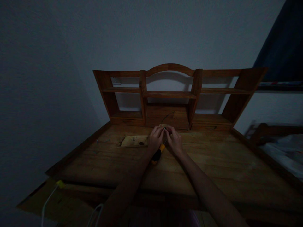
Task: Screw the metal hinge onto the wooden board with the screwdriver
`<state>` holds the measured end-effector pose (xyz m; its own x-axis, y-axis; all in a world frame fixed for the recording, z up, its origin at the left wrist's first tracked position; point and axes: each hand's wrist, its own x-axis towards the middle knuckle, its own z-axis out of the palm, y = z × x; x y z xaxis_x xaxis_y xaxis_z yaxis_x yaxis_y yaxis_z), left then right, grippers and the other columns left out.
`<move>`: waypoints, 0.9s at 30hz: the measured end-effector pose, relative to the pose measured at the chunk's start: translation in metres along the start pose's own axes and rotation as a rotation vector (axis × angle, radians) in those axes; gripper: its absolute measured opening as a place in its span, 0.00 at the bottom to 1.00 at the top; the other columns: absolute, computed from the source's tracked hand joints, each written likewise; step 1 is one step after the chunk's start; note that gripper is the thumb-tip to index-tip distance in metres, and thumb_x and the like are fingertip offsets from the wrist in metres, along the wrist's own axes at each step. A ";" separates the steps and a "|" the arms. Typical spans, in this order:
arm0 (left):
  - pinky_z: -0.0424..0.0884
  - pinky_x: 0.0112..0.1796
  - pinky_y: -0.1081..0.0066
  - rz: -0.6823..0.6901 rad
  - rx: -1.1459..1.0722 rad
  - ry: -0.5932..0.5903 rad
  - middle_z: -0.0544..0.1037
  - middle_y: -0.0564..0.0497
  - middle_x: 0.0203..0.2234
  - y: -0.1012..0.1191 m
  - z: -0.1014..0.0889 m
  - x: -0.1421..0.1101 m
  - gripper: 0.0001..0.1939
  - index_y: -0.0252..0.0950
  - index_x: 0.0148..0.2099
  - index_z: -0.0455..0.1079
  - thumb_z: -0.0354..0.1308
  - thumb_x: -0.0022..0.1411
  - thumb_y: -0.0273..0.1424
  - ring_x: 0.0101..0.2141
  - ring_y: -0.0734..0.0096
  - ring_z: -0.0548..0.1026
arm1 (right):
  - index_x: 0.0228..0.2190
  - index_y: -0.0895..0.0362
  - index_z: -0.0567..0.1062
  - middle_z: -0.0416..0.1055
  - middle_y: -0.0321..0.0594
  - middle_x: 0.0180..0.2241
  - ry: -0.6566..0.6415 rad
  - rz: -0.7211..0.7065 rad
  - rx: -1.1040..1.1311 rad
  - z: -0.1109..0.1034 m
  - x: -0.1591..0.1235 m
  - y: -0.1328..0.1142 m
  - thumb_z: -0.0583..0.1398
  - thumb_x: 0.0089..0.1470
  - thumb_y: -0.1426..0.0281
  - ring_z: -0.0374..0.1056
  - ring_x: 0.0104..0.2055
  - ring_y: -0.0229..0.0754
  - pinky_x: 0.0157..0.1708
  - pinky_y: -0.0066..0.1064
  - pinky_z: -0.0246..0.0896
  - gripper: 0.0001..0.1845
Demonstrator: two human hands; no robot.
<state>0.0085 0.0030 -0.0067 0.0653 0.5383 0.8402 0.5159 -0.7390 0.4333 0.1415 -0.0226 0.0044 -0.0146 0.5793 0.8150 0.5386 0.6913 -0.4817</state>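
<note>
My left hand [155,138] and my right hand [174,139] meet over the middle of the desk, fingertips pinched together. Between them shows a small shiny piece [165,128], too tiny and dim to name. Below the hands lies a screwdriver [158,155] with a black and orange handle, its shaft pointing up between my wrists. A flat, worn strip of wood [134,141] with a dark hole lies on the desk and runs behind my left hand. Just beyond my fingertips is the end of a pale piece [163,125], mostly hidden.
The wooden desk [220,164] carries a shelf unit [169,94] along its back, against the wall. A small upright object, perhaps a screw [97,141], stands on the left. At the front left are a yellow item [60,183] and a white cable [47,201]. The room is dim.
</note>
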 end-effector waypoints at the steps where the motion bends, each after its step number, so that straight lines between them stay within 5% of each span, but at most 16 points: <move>1: 0.71 0.49 0.67 0.002 -0.003 0.000 0.75 0.46 0.43 0.000 0.000 0.000 0.10 0.38 0.49 0.72 0.52 0.69 0.30 0.45 0.68 0.74 | 0.48 0.54 0.70 0.74 0.43 0.45 0.004 0.005 0.003 0.000 0.000 0.000 0.52 0.66 0.65 0.72 0.45 0.43 0.47 0.36 0.66 0.13; 13: 0.73 0.43 0.68 -0.022 0.023 0.083 0.78 0.48 0.39 -0.006 -0.002 -0.001 0.08 0.40 0.44 0.77 0.59 0.65 0.32 0.42 0.68 0.76 | 0.50 0.53 0.69 0.74 0.43 0.46 -0.013 -0.009 0.045 0.000 0.000 -0.003 0.51 0.66 0.66 0.72 0.47 0.43 0.49 0.37 0.67 0.13; 27: 0.71 0.48 0.65 0.006 0.109 0.045 0.77 0.46 0.42 -0.003 -0.002 -0.003 0.09 0.40 0.47 0.75 0.56 0.67 0.32 0.45 0.65 0.75 | 0.51 0.54 0.71 0.73 0.44 0.49 -0.005 -0.047 0.030 0.000 0.001 -0.001 0.51 0.66 0.66 0.70 0.51 0.44 0.53 0.40 0.65 0.16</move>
<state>0.0049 0.0029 -0.0094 0.0320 0.5136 0.8575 0.6058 -0.6923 0.3920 0.1410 -0.0228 0.0054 -0.0440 0.5479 0.8354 0.5114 0.7307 -0.4523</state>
